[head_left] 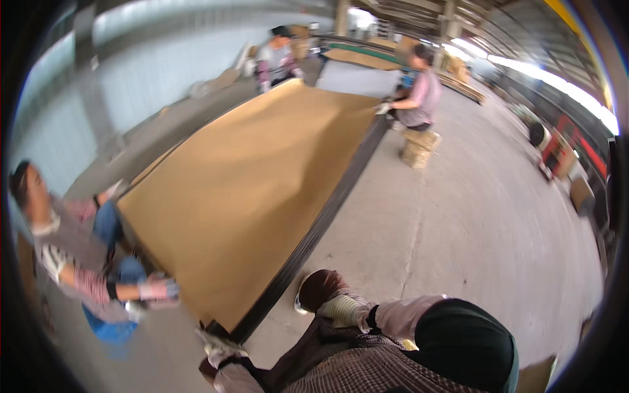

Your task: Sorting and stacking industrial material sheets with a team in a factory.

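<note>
Board (262,190), wide, flat and tan, lies across a low dark frame (327,209) that runs from near me to the far end. My left hand (219,344), gloved, sits at its near corner; I cannot tell whether those fingers are clenched. My right hand (324,295), in a dark-palmed glove, hovers just beside the frame's near right edge, fingers curled, holding nothing I can see. Left, a crouching person's gloved hand (157,288) presses the board's edge. Two people stand far off on the grey floor (472,223).
</note>
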Demonstrator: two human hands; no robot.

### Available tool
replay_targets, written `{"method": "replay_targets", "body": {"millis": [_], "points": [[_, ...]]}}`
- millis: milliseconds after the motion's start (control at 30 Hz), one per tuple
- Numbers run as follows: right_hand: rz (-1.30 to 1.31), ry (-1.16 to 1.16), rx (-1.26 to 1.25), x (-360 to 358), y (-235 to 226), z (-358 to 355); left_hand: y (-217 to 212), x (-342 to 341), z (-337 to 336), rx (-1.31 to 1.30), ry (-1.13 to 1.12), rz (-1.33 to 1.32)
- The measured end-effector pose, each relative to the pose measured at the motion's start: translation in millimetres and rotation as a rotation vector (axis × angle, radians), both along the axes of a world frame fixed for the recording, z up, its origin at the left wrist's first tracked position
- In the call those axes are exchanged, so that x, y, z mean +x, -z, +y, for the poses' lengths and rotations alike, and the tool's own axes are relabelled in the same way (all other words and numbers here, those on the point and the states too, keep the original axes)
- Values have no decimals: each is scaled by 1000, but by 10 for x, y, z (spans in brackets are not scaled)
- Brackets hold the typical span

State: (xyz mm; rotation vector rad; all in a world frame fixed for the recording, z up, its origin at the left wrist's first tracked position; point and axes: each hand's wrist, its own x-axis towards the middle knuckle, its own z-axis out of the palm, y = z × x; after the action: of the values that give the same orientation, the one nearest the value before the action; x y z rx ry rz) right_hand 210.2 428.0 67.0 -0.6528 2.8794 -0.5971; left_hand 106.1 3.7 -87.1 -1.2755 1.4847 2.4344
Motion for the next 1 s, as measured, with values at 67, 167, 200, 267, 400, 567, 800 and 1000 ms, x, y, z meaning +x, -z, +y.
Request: {"method": "replay_targets", "body": {"millis": [67,167,200,267,400,567,800,1000], "points": [[-41,57,14,85,153,-23,39,28,14,24,9,13],[-50,73,67,129,163,-66,16,33,107,49,35,27],[-76,45,88,116,136,-130,7,82,64,44,23,27],[-94,38,140,119,190,-174,-7,157,15,43,9,32],[-102,48,131,121,146,-225,-30,169,21,35,-1,50],[-61,61,25,85,109,-105,-34,-78,140,10,14,64],[-63,47,51,117,257,47,-116,-286,282,-19,51,40],[-154,80,93,147,155,-15,-122,-283,257,-26,62,31]]}}
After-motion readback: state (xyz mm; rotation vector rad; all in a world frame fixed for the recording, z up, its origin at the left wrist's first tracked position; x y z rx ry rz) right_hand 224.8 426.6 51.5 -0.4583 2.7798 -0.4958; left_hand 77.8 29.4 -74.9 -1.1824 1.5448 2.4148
